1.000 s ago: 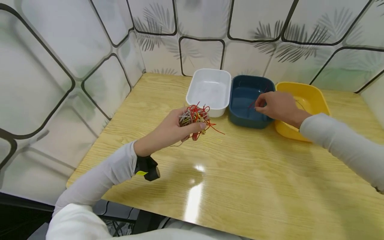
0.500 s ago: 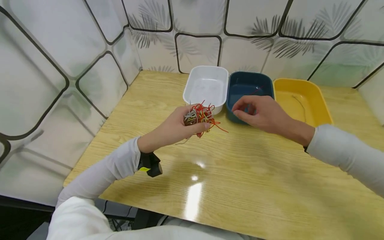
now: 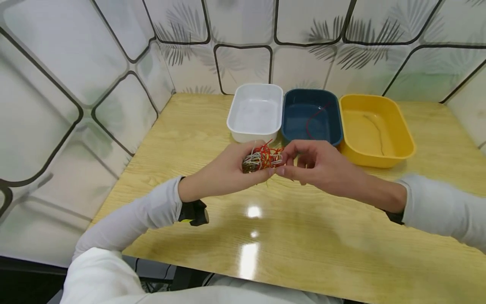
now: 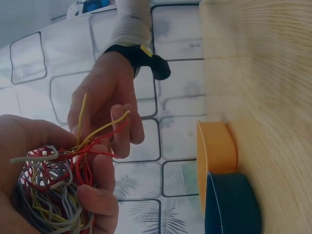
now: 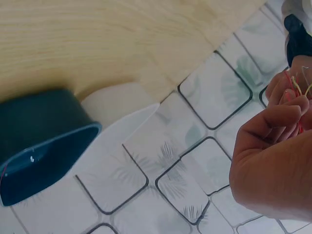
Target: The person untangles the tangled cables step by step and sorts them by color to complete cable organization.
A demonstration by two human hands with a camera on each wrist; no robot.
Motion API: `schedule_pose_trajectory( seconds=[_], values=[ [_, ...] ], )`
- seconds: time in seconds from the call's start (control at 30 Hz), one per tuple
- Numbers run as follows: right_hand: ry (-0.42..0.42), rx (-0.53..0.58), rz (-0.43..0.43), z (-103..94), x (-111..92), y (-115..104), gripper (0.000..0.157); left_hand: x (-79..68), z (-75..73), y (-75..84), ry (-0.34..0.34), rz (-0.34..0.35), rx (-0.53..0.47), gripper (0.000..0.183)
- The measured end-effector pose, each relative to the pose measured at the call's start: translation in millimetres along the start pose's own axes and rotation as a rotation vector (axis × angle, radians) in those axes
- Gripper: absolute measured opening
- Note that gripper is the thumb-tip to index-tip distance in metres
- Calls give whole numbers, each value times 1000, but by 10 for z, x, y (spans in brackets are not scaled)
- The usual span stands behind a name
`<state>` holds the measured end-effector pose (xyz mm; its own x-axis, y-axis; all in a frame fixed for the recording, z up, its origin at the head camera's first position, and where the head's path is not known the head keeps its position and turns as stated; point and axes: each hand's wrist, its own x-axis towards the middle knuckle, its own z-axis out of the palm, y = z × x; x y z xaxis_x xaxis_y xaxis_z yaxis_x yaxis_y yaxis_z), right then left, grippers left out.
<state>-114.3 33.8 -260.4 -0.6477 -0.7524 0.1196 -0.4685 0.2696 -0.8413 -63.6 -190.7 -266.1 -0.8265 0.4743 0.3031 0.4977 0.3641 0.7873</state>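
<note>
My left hand (image 3: 228,171) grips a tangled bundle of thin wires (image 3: 262,160) in red, yellow and grey-white, thumb along the near side. Seen from the left wrist, loose yellow wire ends (image 4: 103,129) and red ones stick out past the fingers. My right hand (image 3: 326,166) is at the bundle's right edge, thumb and bent forefinger among the strands; whether they pinch a wire I cannot tell. A red wire (image 3: 308,126) lies in the dark blue tub (image 3: 334,137). The yellow tub (image 3: 402,145) contains a thin brownish wire (image 3: 379,131).
A white tub (image 3: 232,122) stands left of the blue one, all three in a row toward the back of the wood-grain table (image 3: 322,249). Patterned walls (image 3: 243,67) rise behind and to the left. Light glares off the tabletop in front of me.
My right hand has come back left from over the blue tub to the wire bundle. The red wire now shows inside that tub. My left hand with the bundle has shifted slightly right.
</note>
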Motion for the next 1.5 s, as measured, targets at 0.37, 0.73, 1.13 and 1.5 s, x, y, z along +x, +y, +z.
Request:
schedule_pose_trajectory(
  seconds=[0.37, 0.73, 1.13, 1.5],
  values=[
    [22, 146, -55, 30, -57, -22, 11, 22, 16, 36, -10, 140, 36, 23],
    [-29, 160, -70, -3, -126, 28, 8, 36, 44, 35, -6, 167, 26, 22],
    [-6, 139, -70, -191, -266, 32, 7, -47, -111, 273, -9, -33, -104, 19],
    [48, 242, -95, -272, -387, 100, 3, -79, -113, 129, -17, -79, -84, 26]
  ],
)
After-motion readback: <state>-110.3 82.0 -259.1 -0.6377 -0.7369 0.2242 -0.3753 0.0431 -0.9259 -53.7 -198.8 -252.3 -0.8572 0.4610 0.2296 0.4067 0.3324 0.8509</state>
